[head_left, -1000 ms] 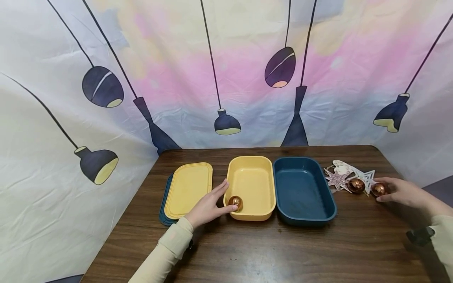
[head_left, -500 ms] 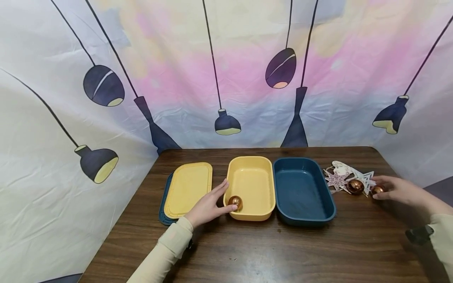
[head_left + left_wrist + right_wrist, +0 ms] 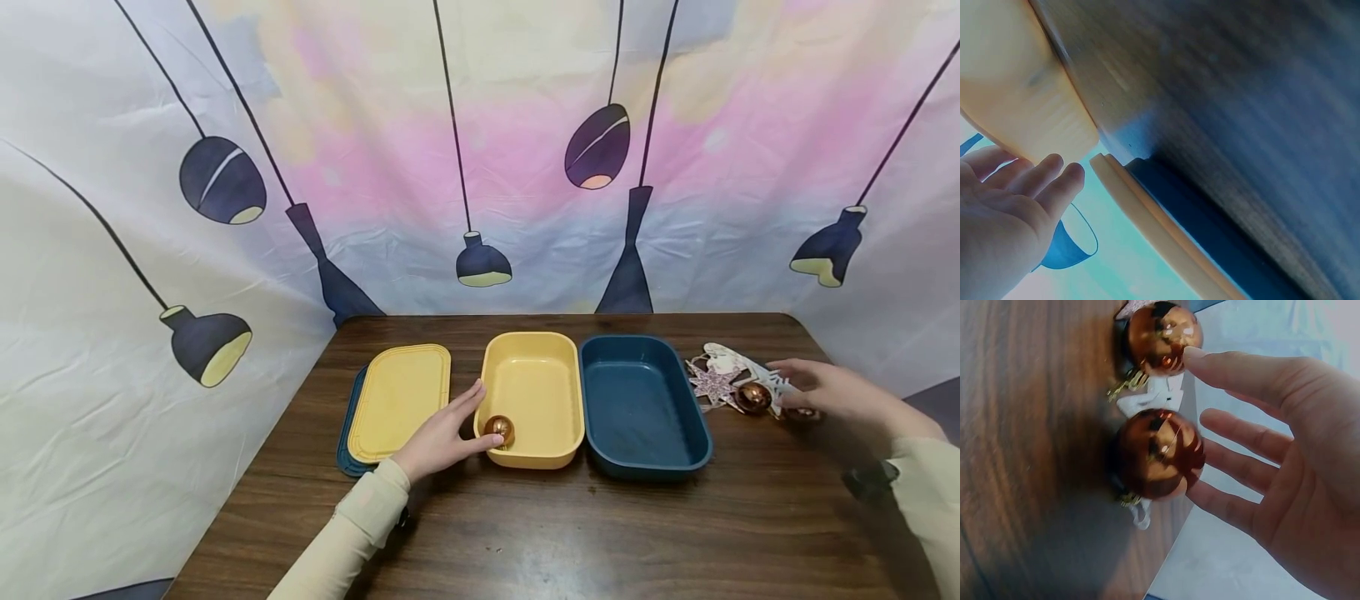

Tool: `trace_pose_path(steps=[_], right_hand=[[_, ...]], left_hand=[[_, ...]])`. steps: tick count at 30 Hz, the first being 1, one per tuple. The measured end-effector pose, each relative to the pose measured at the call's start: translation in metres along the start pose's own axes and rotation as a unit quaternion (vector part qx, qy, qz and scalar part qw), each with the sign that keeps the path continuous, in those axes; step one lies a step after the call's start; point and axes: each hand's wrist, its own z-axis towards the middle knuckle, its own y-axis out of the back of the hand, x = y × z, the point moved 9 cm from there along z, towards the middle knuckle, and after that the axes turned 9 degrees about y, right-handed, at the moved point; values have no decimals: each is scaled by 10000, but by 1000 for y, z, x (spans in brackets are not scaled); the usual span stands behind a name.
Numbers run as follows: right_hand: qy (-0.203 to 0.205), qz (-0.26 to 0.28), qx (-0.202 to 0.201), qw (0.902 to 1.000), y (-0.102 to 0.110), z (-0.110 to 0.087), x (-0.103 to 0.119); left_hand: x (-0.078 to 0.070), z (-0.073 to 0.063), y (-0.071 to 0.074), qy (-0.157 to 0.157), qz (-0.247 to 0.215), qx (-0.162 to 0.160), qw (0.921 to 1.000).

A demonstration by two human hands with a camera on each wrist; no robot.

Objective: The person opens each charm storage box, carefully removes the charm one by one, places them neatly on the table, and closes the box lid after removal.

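My left hand (image 3: 442, 437) rests at the near left corner of the yellow box (image 3: 536, 337), fingers extended along its left wall and thumb at the rim. Inside that box, near the thumb, lies a copper bauble (image 3: 498, 430). At the table's right, my right hand (image 3: 843, 396) reaches over the ornaments with parted, slightly bent fingers. In the right wrist view the thumb tip appears against one copper bauble (image 3: 1161, 339); the other fingers are by a nearer bauble (image 3: 1159, 455). Contact is hard to judge. A white star (image 3: 774, 379) is partly hidden by that hand.
A dark blue box (image 3: 647, 467) stands against the yellow one's right side. Left of my left hand, a yellow lid (image 3: 401, 400) lies on a blue lid (image 3: 348, 450). A pink glitter star (image 3: 712, 383) and a white mitten-shaped ornament (image 3: 723, 357) lie beyond the blue box.
My right hand has shifted left, over the outer bauble and towards the other one. The outer bauble is now mostly covered in the head view. My left hand stays where it was.
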Motion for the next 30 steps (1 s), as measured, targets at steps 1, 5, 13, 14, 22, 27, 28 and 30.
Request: trace_pose_path(steps=[1,5,13,14,22,27,28,30], right_hand=[[18,52,7,10000,0,1,2],[180,63,0,9998,3,9,9],[292,-38,-34,9996,9,27,29],[281,22,-26,9996,10,29,31],[228,702,33,9973,6,47,51],[164,382,225,9989,2,63,61],[181,267,249,9992,2,67,64],[243,80,288,9993,1,74,68]], left_hand=[[0,0,0,-1,3,3,10000],[0,0,1,-25,-6,8,10000],[0,-1,1,-14,-27,19,10000],[0,-1,1,-20,-25,16,10000],[-1,-1,1,-36,-36,3,10000],[-2,-1,1,-55,-11,-24,10000],[-1,-1,1,-55,-12,-26,10000],[-1,-1,1,-38,8,-22,10000]])
